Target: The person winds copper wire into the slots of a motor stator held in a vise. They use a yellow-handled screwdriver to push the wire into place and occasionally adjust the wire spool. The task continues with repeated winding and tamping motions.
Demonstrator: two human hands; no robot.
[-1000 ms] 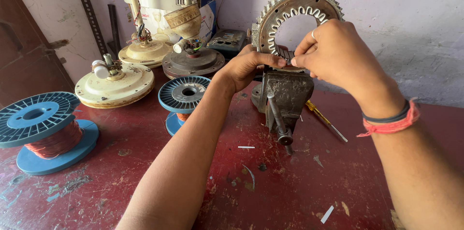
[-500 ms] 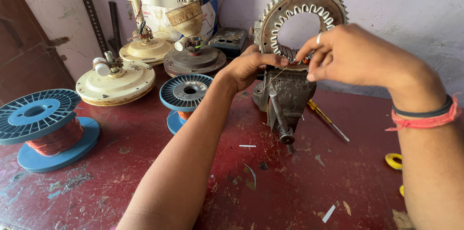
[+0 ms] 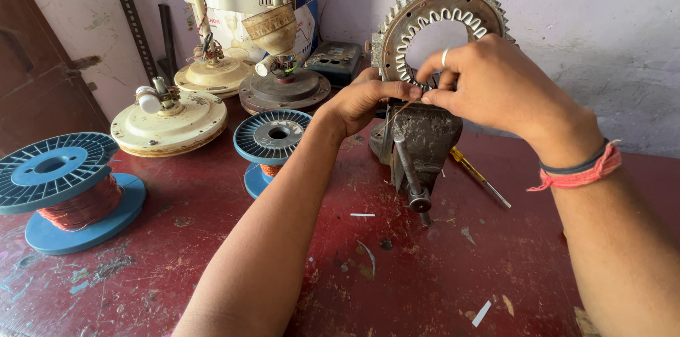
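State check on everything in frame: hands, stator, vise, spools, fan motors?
Left hand: pinching thin copper wire at the stator.
Right hand: fingertips pinched at the stator's lower slots.
Stator: upright, clamped in the vise.
Vise: shut on the stator, handle hanging forward.
Large spool: upright, partly wound with copper wire.
Small spool: upright, wire on it.
Fan motors: resting on the table.
Screwdriver: lying flat.

Dark red table, blue spools of copper wire, cream fan housing, grey vise
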